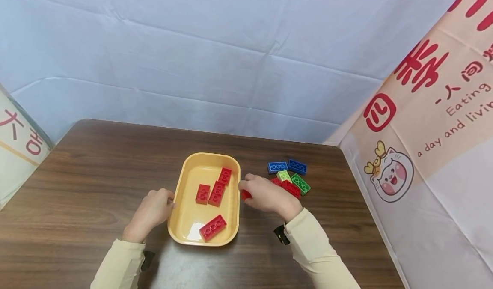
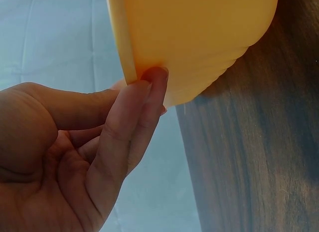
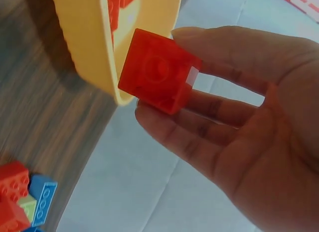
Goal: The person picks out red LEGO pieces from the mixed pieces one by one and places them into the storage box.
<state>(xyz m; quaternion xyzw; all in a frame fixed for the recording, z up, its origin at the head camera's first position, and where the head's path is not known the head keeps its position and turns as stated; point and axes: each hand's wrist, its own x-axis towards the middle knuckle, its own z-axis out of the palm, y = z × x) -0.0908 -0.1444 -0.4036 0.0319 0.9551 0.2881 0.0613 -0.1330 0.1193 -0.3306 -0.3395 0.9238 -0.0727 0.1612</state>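
A yellow tray [image 1: 188, 233] stands on the table with several red toy bricks [image 1: 213, 227] lying in it. My left hand [image 1: 154, 207] pinches the tray's left rim between thumb and fingers, as the left wrist view shows at the tray wall [image 2: 199, 32]. Just outside the right rim, my right hand [image 1: 265, 195] holds a small red toy brick [image 3: 157, 70] between thumb and fingertips. The right wrist view has this brick's hollow underside facing the camera. In the head view the fingers partly cover it.
Right of the tray is a loose group of bricks: two blue bricks [image 1: 297, 166], a light green one [image 1: 284, 176], a green one [image 1: 300, 184] and red ones [image 1: 291, 189], partly behind the right hand. A pale cloth [image 1: 192, 66] hangs behind the wooden table [image 1: 96, 173].
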